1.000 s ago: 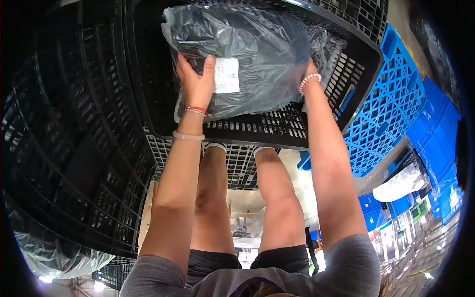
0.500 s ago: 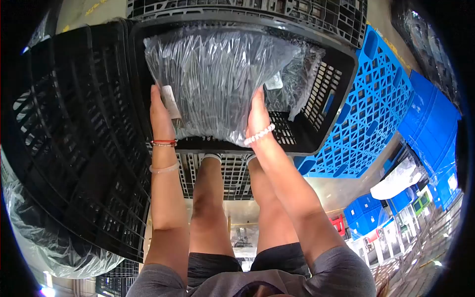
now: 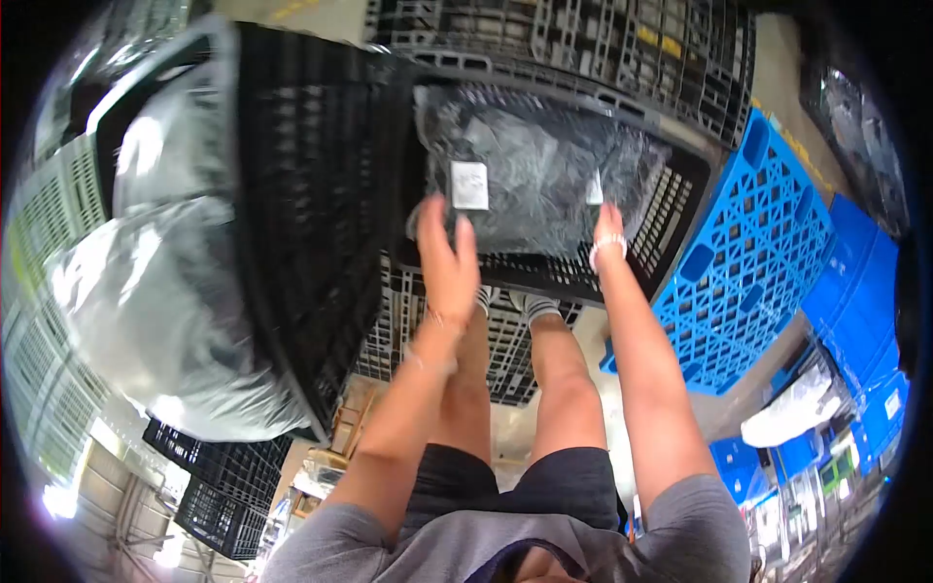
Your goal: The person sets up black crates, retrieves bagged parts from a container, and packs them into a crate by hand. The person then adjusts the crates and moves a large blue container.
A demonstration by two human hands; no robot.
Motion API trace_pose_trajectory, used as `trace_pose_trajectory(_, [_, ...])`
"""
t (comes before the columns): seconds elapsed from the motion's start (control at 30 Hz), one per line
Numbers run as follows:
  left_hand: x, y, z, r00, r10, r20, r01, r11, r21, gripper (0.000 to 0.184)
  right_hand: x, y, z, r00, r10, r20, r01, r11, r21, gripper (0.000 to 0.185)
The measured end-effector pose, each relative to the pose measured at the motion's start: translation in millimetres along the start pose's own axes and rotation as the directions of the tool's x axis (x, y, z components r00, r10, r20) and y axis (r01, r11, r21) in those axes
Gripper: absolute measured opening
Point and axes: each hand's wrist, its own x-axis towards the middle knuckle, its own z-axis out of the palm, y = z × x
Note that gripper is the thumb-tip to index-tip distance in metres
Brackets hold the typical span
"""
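Observation:
A black plastic crate (image 3: 683,165) with slotted sides stands in front of me. Inside it lie clear plastic bags of dark contents (image 3: 535,146), creased and shiny. A white label (image 3: 469,186) with dark marks is on the left part; a smaller white label (image 3: 595,187) shows further right. My left hand (image 3: 447,262) is open, thumb and fingers apart, at the near left edge of the bags, slightly blurred. At their near right side my right hand (image 3: 609,228) is seen edge-on with fingers stretched out; whether it touches the plastic is unclear.
Another black crate (image 3: 301,185) stands on the left, with large plastic-wrapped bundles (image 3: 165,311) beyond it. Black pallets (image 3: 573,39) lie behind. A blue pallet (image 3: 753,262) and blue boxes (image 3: 860,267) are on the right. My feet are on a black grid (image 3: 510,364).
The bag that both hands held by its sides now lies in the crate, and the hands have come apart from its sides. The view has turned, showing more on the left.

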Motion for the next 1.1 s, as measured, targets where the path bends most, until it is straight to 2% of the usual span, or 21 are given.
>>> trace_pose_trajectory(0.03, [-20.3, 28.3, -20.8, 0.999, 0.046, 0.016, -0.046, 0.999, -0.012, 0.043, -18.1, -20.4, -5.9, 0.999, -0.032, 0.006, 0.032, 0.999, 0.013, 0.047])
trace_pose_trajectory(0.1, [-58.6, 89.4, -76.1, 0.979, 0.015, 0.204, 0.044, 0.958, -0.284, 0.044, -72.2, -62.1, -17.3, 0.996, -0.022, 0.090, 0.014, 0.996, 0.092, 0.034])
trace_pose_trajectory(0.13, [-70.0, 116.6, -113.3, 0.952, 0.157, 0.263, -0.096, 0.968, -0.232, 0.045, -106.7, -83.4, -21.6, 0.989, -0.015, 0.145, -0.003, 0.992, 0.123, 0.029])
trace_pose_trajectory(0.2, [-80.9, 143.1, -185.5, 0.850, 0.491, 0.191, -0.457, 0.868, -0.196, 0.046, -170.6, -140.0, -21.1, 0.898, -0.359, 0.254, 0.341, 0.933, 0.114, 0.026])
trace_pose_trajectory(0.23, [-78.1, 153.2, -227.0, 0.801, 0.591, 0.091, -0.588, 0.807, -0.058, 0.040, -208.1, -186.2, -21.9, 0.867, -0.371, 0.334, 0.308, 0.924, 0.227, 0.026])
trace_pose_trajectory(0.3, [-81.4, 135.8, -290.6, 0.799, 0.578, -0.165, -0.561, 0.816, 0.142, 0.033, -264.2, -259.8, -20.0, 0.747, -0.540, 0.387, 0.384, 0.826, 0.412, 0.025])
trace_pose_trajectory(0.33, [-91.2, 115.6, -314.6, 0.848, 0.383, -0.366, -0.322, 0.921, 0.218, 0.034, -281.7, -290.2, -14.7, 0.679, -0.643, 0.355, 0.474, 0.752, 0.458, 0.024])
trace_pose_trajectory(0.4, [-89.1, 75.5, -345.4, 0.682, -0.057, -0.729, -0.011, 0.996, -0.088, 0.037, -310.0, -367.5, -9.8, 0.467, -0.838, 0.283, 0.681, 0.545, 0.490, 0.020])
trace_pose_trajectory(0.47, [-108.8, 1.6, -374.3, 0.522, -0.380, -0.764, 0.256, 0.924, -0.285, 0.039, -318.3, -424.9, 17.1, 0.275, -0.946, 0.170, 0.783, 0.323, 0.532, 0.019])
trace_pose_trajectory(0.53, [-130.1, -74.5, -380.8, 0.433, -0.645, -0.629, 0.474, 0.757, -0.450, 0.043, -327.0, -474.2, 50.0, 0.177, -0.966, 0.190, 0.790, 0.254, 0.558, 0.017])
trace_pose_trajectory(0.57, [-128.8, -76.0, -374.2, 0.400, -0.722, -0.565, 0.461, 0.691, -0.556, 0.041, -326.1, -492.0, 70.8, 0.118, -0.966, 0.232, 0.811, 0.228, 0.538, 0.020])
trace_pose_trajectory(0.6, [-125.9, -77.5, -365.8, 0.367, -0.790, -0.491, 0.443, 0.613, -0.655, 0.040, -324.2, -505.4, 90.7, 0.117, -0.913, 0.391, 0.822, 0.310, 0.478, 0.029])
trace_pose_trajectory(0.67, [-129.6, -106.2, -357.8, 0.513, -0.767, -0.386, 0.454, 0.624, -0.636, 0.035, -316.4, -523.6, 130.2, 0.107, -0.801, 0.590, 0.876, 0.356, 0.325, 0.043])
trace_pose_trajectory(0.73, [-131.9, -141.3, -333.9, 0.581, -0.529, -0.619, 0.451, 0.842, -0.297, 0.035, -316.9, -533.7, 148.1, 0.127, -0.706, 0.697, 0.899, 0.378, 0.220, 0.049])
trace_pose_trajectory(0.8, [-125.3, -141.3, -327.0, 0.559, -0.562, -0.610, 0.372, 0.827, -0.421, 0.036, -311.4, -535.7, 156.0, 0.259, -0.507, 0.822, 0.741, 0.650, 0.168, 0.056])
trace_pose_trajectory(0.83, [-118.1, -135.0, -324.8, 0.539, -0.671, -0.509, 0.319, 0.722, -0.614, 0.041, -305.1, -539.1, 163.1, 0.267, -0.363, 0.893, 0.718, 0.693, 0.067, 0.061])
trace_pose_trajectory(0.87, [-115.0, -126.4, -323.4, 0.531, -0.756, -0.384, 0.260, 0.576, -0.775, 0.047, -300.1, -533.3, 167.6, 0.271, -0.355, 0.895, 0.724, 0.688, 0.053, 0.061])
trace_pose_trajectory(0.9, [-113.5, -112.9, -325.0, 0.532, -0.760, -0.372, 0.258, 0.564, -0.784, 0.047, -307.0, -532.8, 163.3, 0.262, -0.354, 0.898, 0.707, 0.703, 0.071, 0.063])
trace_pose_trajectory(0.97, [-99.9, -80.2, -330.8, 0.629, -0.748, -0.212, -0.128, 0.168, -0.977, 0.062, -333.1, -532.5, 143.1, 0.247, -0.433, 0.867, 0.767, 0.634, 0.099, 0.066])
trace_pose_trajectory(1.03, [-96.3, -57.9, -338.6, 0.751, -0.628, -0.203, -0.130, 0.161, -0.978, 0.074, -343.7, -517.5, 146.5, 0.134, -0.544, 0.828, 0.861, 0.478, 0.175, 0.065])
trace_pose_trajectory(1.1, [-97.6, -46.7, -344.0, 0.707, -0.689, -0.159, -0.047, 0.179, -0.983, 0.073, -374.9, -508.6, 131.1, 0.101, -0.578, 0.810, 0.920, 0.364, 0.145, 0.052])
